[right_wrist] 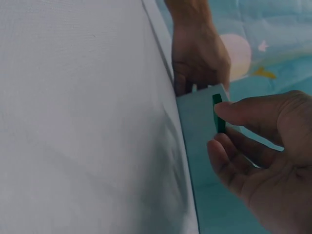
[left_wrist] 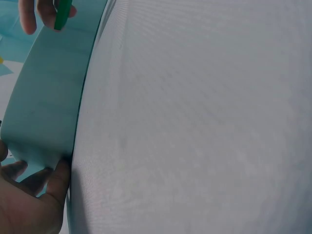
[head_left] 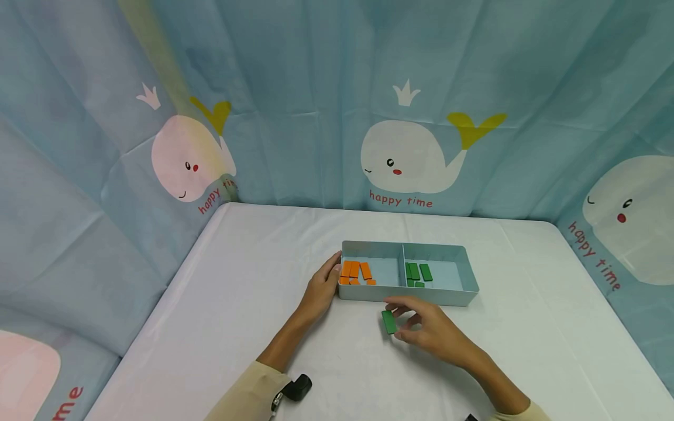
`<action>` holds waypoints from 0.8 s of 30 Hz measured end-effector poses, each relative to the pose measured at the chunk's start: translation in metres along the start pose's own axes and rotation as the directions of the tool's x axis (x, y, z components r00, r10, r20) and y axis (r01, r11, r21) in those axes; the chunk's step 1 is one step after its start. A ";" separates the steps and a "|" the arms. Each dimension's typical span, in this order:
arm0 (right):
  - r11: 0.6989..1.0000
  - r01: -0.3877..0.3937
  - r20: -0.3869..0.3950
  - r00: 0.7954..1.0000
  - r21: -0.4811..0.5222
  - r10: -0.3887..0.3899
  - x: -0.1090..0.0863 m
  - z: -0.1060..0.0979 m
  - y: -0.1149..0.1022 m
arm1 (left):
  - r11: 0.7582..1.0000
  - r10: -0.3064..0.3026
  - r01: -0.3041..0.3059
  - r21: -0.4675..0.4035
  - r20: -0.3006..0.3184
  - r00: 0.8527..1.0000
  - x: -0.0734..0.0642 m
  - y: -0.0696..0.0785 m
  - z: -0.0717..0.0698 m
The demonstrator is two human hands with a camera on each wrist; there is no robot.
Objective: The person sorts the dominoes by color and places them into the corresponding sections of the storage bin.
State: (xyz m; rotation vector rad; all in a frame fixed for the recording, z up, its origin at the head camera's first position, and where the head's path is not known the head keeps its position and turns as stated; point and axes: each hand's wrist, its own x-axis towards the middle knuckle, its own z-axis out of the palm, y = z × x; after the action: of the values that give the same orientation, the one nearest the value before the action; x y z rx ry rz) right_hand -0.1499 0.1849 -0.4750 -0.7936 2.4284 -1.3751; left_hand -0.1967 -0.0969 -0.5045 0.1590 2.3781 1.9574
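A light blue-grey box [head_left: 440, 296] with two compartments stands on the table. Its left compartment has several orange blocks [head_left: 365, 271]; its right one has several green blocks [head_left: 426, 272]. My left hand [head_left: 320, 289] rests against the box's left end, with fingertips on that end wall in the left wrist view. In front of the box, my right hand [head_left: 433, 329] pinches one flat green block [head_left: 388, 322] between thumb and fingers. The right wrist view shows this green block [right_wrist: 218, 113] held edge-on, overlapping the box's front wall.
A white cloth [head_left: 253, 257] covers the table. Blue curtains [head_left: 326, 158] with printed whales hang behind the table and at both sides. A divider [head_left: 404, 265] splits the box. A small black device [head_left: 298, 387] sits at my left wrist.
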 end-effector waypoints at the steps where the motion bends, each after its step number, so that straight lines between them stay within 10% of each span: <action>1: 1.000 0.004 -0.006 1.000 0.000 -0.004 -0.001 -0.002 0.000 | 1.000 -0.001 0.001 -0.001 0.000 1.000 0.000 0.000 0.000; 24: 0.995 0.089 -0.152 0.984 -0.044 -0.095 -0.017 -0.040 0.005 | 1.000 0.006 -0.006 -0.005 0.011 1.000 0.001 -0.002 -0.001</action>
State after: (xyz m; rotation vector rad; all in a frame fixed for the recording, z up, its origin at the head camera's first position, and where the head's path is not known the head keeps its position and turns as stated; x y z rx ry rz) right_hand -0.1555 0.2251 -0.4593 -0.8479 2.5695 -1.4806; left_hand -0.1979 -0.0980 -0.5066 0.1759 2.3685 1.9597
